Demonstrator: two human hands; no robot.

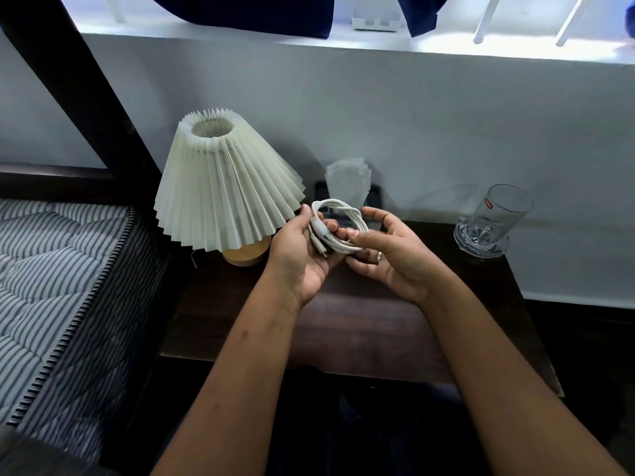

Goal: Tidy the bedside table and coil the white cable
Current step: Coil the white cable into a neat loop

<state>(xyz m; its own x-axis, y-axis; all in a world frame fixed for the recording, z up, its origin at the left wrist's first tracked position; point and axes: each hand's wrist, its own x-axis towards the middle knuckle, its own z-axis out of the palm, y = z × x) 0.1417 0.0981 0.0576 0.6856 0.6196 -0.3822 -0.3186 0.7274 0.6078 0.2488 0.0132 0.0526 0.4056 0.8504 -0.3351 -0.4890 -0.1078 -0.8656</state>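
Observation:
The white cable (338, 225) is wound into a small loop and held above the dark wooden bedside table (360, 324). My left hand (302, 255) grips the left side of the loop, palm up, with the plug ends lying across the fingers. My right hand (391, 252) holds the right side of the loop between thumb and fingers; a ring shows on one finger.
A lamp with a pleated white shade (223, 187) and wooden base stands at the table's left rear. A dark holder with white tissue (347, 183) stands behind the hands. A clear glass (491, 221) sits at the right rear corner. A striped mattress (58, 276) lies to the left.

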